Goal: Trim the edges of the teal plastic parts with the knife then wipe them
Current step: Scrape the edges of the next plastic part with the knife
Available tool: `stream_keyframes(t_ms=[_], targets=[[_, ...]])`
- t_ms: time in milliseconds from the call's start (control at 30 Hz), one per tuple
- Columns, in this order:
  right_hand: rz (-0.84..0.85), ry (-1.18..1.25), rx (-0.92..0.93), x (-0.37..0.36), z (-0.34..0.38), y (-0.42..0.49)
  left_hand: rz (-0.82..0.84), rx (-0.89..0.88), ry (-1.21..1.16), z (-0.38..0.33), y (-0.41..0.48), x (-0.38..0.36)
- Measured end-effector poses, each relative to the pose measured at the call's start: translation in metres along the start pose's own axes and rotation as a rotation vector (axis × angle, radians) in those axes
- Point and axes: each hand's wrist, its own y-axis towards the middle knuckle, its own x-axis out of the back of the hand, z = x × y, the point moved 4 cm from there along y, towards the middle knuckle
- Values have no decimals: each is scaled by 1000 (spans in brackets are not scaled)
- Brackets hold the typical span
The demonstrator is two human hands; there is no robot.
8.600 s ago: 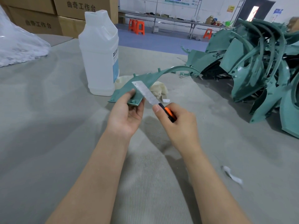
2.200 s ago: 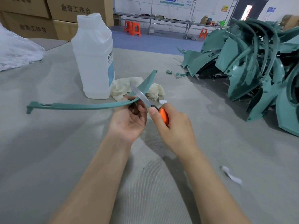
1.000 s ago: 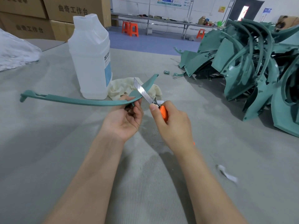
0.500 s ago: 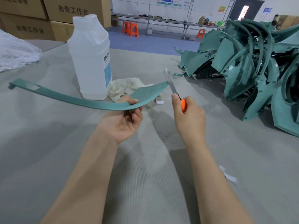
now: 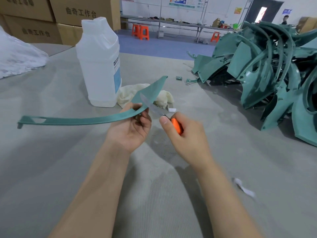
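Teal plastic part [image 5: 77,120] pinched in left hand [image 5: 132,127], its long end reaching leftward above table [image 5: 51,169]. Right hand [image 5: 187,140] grips knife [image 5: 176,126], blade laid on part's edge.

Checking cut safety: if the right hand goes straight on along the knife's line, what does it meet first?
The teal part: the right hand's knife blade seems to overlap its edge, close to the left hand's fingers. Depth is unclear, so contact is uncertain.
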Motion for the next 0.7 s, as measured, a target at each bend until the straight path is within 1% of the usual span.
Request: stream_keyframes(t_ms=[67,200,600,700], targets=[[21,4,7,-3,1,-1,5,-26,-49,2,1,0],[2,10,7,-2,4,-2,26,-7,-114,6,3,-1],[-86,-96,-8,0,8,-1,62,108,-133,10,0,-6],[-131,-91,-59,3,6,0,76,162,-129,12,-4,-9]])
